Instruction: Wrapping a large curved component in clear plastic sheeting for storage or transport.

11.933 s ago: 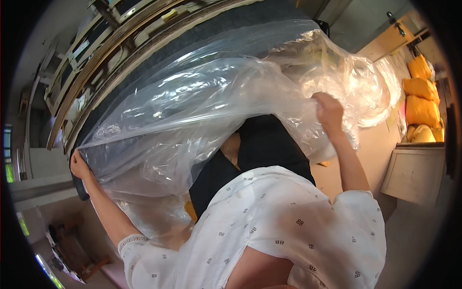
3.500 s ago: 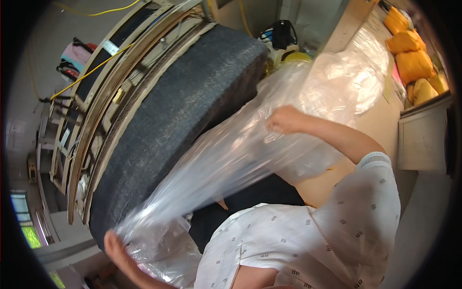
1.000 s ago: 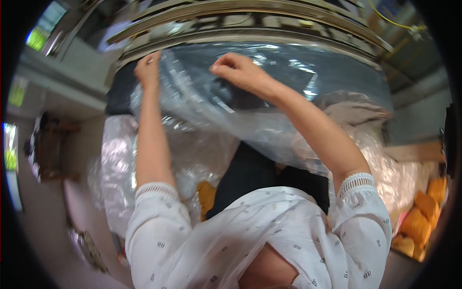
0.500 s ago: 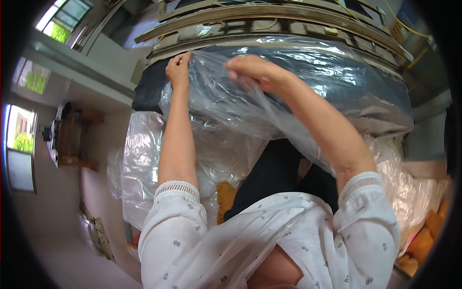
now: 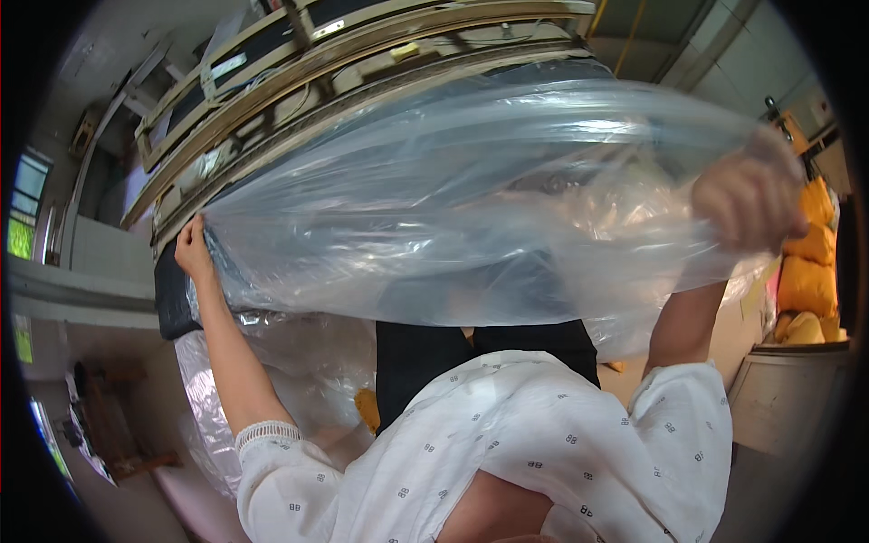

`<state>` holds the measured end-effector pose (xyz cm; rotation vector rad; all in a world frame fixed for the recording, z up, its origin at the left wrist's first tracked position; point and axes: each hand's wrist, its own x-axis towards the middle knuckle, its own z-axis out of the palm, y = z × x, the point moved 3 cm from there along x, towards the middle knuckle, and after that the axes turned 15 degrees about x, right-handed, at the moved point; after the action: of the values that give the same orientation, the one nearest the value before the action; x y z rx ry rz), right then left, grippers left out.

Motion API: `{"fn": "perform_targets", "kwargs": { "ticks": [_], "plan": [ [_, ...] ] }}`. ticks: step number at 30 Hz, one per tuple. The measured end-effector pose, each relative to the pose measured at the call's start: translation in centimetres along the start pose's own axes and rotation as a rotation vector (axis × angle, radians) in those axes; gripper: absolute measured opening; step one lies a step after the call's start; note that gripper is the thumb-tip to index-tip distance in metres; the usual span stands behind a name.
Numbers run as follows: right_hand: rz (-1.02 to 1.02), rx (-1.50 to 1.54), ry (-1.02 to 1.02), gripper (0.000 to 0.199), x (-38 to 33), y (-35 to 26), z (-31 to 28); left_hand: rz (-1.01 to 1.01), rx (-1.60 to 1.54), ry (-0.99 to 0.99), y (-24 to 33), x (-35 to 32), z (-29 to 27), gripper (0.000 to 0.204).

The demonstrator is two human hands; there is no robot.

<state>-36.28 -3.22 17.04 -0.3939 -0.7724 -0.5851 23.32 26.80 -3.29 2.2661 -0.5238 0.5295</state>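
Note:
A wide sheet of clear plastic film (image 5: 434,226) stretches between my two hands, across the front of a dark padded surface (image 5: 176,299). At the left end, the fingers of my left hand (image 5: 194,252) pinch a corner of the film over the dark surface's edge. Far to the right, my right hand (image 5: 751,199) is closed around the gathered other end, raised and smeared by motion. The film runs in long shiny folds and partly veils the dark surface and my lap. Beneath it, more crumpled clear plastic (image 5: 299,371) hangs down in front.
Long wooden rails (image 5: 362,54) run along the back of the dark surface. At the right, orange bundles (image 5: 810,281) are stacked on a pale box (image 5: 787,394). A brown wooden table (image 5: 118,421) stands off to the left, near windows.
My right hand has swept far to the right, pulling the film out taut. My left hand still pinches its corner. The whole view has turned to the right.

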Motion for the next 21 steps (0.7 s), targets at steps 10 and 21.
{"fn": "perform_targets", "kwargs": {
  "ticks": [10,21],
  "plan": [
    [-0.288,-1.212,1.019,0.037,-3.1,-14.4,-9.5,-0.161,0.177,0.004,-6.3,0.0,-7.8,0.033],
    [0.368,-2.174,0.846,0.02,-9.0,-14.8,-19.0,-0.066,0.473,0.022,-7.1,-1.3,-9.2,0.032]
  ]
}}
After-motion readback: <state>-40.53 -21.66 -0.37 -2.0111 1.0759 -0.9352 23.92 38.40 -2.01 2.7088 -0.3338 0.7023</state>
